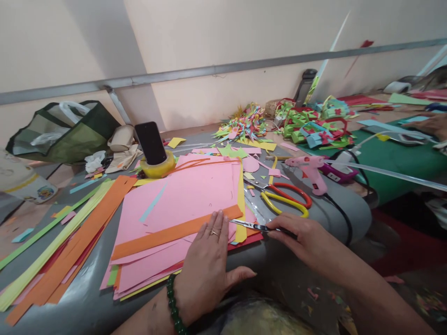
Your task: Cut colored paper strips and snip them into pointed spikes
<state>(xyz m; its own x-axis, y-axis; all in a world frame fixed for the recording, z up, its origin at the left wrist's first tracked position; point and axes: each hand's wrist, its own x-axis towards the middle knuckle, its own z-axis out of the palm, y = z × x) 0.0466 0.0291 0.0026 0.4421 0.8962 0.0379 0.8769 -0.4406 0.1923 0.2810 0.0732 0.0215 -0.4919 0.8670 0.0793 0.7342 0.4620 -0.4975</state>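
Observation:
An orange paper strip [157, 237] lies slantwise across a stack of pink sheets [181, 190]. My left hand [209, 260], with a ring and a green bead bracelet, presses flat on the strip's right part, fingers stretched and thumb apart. In my right hand [296, 232] are small dark-handled scissors [253, 226]; their pointed tips reach the pink paper just right of my left fingers, below the strip's right end. Red-and-yellow-handled scissors [289, 197] lie beyond my right hand. A thin blue paper piece [153, 202] rests on the pink sheets.
Orange, yellow and green strips [87, 223] lie left. Behind the stack, a phone [151, 143] leans upright at a tape roll [159, 165]. A pink glue gun [309, 170] with its cord is at right, paper crafts [314, 125] behind. Another person's hand [431, 128] shows at far right.

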